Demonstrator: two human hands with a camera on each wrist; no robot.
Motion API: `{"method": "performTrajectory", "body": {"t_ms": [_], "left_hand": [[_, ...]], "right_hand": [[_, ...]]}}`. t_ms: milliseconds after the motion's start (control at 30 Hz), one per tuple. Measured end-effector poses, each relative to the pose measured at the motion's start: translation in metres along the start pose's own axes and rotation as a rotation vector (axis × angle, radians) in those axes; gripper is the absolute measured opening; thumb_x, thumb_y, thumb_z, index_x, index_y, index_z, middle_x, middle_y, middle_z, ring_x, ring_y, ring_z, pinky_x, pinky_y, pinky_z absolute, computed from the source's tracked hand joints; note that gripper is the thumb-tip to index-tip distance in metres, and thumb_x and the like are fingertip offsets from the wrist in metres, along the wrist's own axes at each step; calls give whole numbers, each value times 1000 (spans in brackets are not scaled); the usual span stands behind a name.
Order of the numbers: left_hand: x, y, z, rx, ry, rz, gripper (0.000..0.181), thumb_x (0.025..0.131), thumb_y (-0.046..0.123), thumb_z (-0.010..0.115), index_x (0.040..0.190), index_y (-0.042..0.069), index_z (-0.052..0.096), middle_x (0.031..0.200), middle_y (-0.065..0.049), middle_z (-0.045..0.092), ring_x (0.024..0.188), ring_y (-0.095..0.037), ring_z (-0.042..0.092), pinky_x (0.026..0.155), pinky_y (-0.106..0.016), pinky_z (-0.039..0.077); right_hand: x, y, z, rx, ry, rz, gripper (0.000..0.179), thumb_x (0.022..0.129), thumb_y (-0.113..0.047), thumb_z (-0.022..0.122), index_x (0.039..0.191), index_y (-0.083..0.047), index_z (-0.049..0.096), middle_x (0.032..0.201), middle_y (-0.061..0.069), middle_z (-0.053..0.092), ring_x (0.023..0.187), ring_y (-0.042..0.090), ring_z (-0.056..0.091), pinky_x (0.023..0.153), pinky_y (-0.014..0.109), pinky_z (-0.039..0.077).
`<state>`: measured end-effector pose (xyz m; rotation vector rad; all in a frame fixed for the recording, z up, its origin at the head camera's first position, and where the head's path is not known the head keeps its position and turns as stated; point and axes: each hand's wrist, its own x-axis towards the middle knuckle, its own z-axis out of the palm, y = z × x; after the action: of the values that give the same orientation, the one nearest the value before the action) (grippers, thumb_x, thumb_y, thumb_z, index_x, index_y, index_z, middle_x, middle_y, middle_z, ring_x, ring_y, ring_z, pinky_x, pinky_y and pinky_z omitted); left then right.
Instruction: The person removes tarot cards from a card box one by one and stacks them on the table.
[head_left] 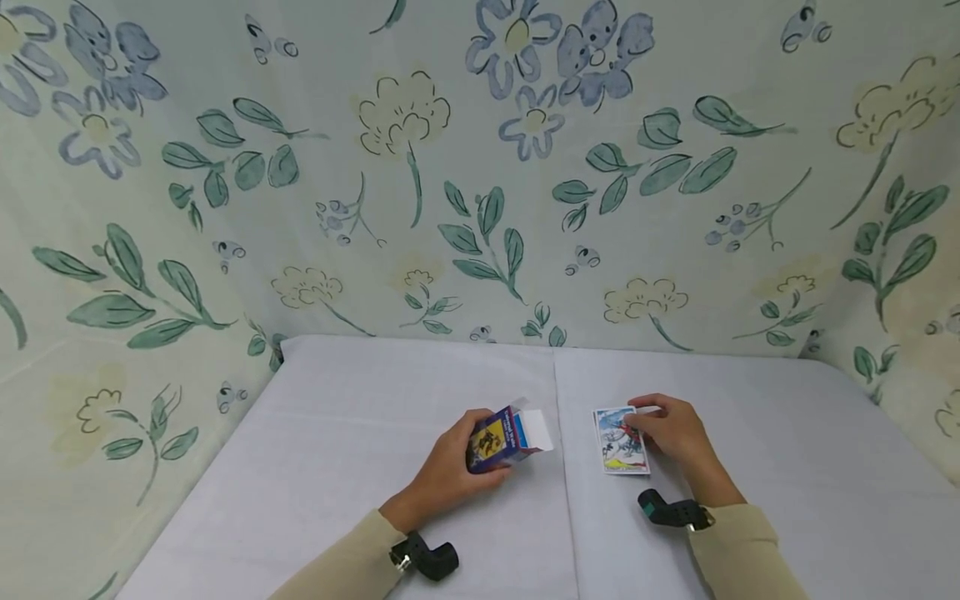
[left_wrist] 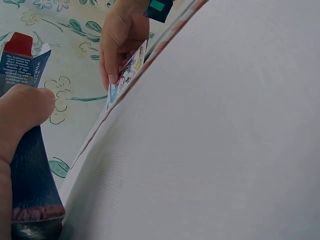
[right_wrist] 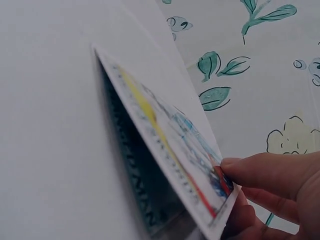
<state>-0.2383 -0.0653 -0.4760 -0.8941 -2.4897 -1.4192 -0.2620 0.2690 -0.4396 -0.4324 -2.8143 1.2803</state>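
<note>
My left hand (head_left: 442, 477) grips a dark blue and purple card box (head_left: 491, 444) with a yellow picture panel. The box lies tilted, its open end with a white flap (head_left: 537, 431) facing right. In the left wrist view the thumb (left_wrist: 30, 107) presses across the printed side of the box. To the right, my right hand (head_left: 678, 433) pinches an illustrated card (head_left: 621, 450) at its upper right corner, thumb on the picture. From the right wrist view, this card is tilted up over another card (right_wrist: 132, 175), which has dark lettering along its end.
A white cloth (head_left: 337, 400) with a crease down its middle covers the table. Behind and at the sides hangs a floral curtain (head_left: 420, 242). Black wrist cameras (head_left: 426, 557) are strapped over beige sleeves (head_left: 345, 562).
</note>
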Motion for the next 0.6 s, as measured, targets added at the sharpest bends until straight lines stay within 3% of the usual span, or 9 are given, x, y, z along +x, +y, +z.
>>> {"method": "performTrajectory", "body": {"t_ms": [133, 600], "left_hand": [[0, 0, -1, 0, -1, -1, 72, 78, 34, 80, 137, 22, 39, 122, 7, 53, 103, -9, 53, 87, -28, 48], [1, 3, -2, 12, 4, -6, 72, 78, 31, 81, 135, 19, 40, 120, 6, 54, 102, -9, 53, 86, -28, 47]], "right_hand": [[4, 3, 2, -24, 7, -7, 39, 89, -25, 68, 121, -3, 61, 103, 21, 62, 88, 30, 54, 66, 32, 44], [7, 2, 4, -64, 10, -18, 38, 88, -25, 68, 118, -3, 63, 102, 21, 61, 90, 33, 53, 70, 38, 46]]}}
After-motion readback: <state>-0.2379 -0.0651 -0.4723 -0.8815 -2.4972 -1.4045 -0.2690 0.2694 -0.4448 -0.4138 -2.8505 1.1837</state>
